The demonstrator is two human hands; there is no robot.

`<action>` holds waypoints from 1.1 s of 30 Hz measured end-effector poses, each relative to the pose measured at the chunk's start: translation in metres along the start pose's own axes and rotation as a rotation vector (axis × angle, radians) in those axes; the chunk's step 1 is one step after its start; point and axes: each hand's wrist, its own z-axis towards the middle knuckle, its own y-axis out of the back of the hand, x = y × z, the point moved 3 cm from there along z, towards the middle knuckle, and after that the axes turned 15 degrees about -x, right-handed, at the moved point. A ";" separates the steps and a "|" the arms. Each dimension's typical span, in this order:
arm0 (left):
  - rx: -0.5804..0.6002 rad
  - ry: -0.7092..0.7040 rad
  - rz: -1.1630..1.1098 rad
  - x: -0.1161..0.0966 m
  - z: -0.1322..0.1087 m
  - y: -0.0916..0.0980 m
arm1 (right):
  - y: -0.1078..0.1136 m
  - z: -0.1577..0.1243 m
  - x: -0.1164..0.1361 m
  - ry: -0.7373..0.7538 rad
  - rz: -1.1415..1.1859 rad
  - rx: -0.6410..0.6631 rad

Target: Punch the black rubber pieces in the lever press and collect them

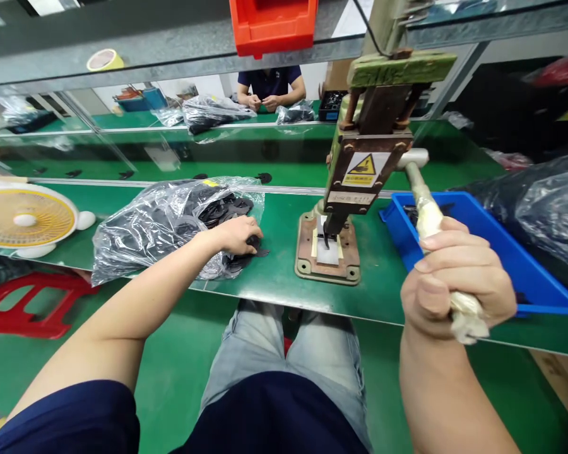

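Observation:
My right hand is wrapped round the taped lever of a hand-operated arbor press. The press stands upright on the green bench, its narrow tip low over a pale plate on the base. At the mouth of a clear plastic bag, my left hand has its fingers curled on a black flat part. More black flat parts spill from the bag around that hand. My fingers hide most of what they hold.
Right of the press sits a blue bin with some black pieces inside. A fan lies at the left. Overhead runs a metal shelf carrying a red bin and a tape roll. Across the bench a co-worker sits, hands together.

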 end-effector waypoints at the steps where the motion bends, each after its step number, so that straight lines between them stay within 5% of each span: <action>1: 0.014 -0.022 0.032 -0.002 -0.002 -0.004 | 0.000 0.000 0.000 0.000 -0.004 -0.010; 8: 0.035 -0.139 0.116 -0.016 0.013 -0.012 | 0.001 0.001 -0.001 0.011 -0.031 0.017; 13: -0.038 -0.139 -0.066 -0.023 0.032 -0.013 | 0.002 0.001 -0.003 0.019 0.000 -0.009; 18: -0.213 0.176 -0.432 -0.033 0.041 -0.012 | 0.002 0.001 -0.002 0.010 -0.017 0.029; 22: -0.194 0.450 -0.861 -0.047 0.041 -0.016 | 0.000 0.001 -0.001 0.013 -0.009 0.019; 33: -0.304 0.707 -1.538 -0.083 0.063 -0.046 | 0.001 0.001 0.000 0.020 -0.003 0.035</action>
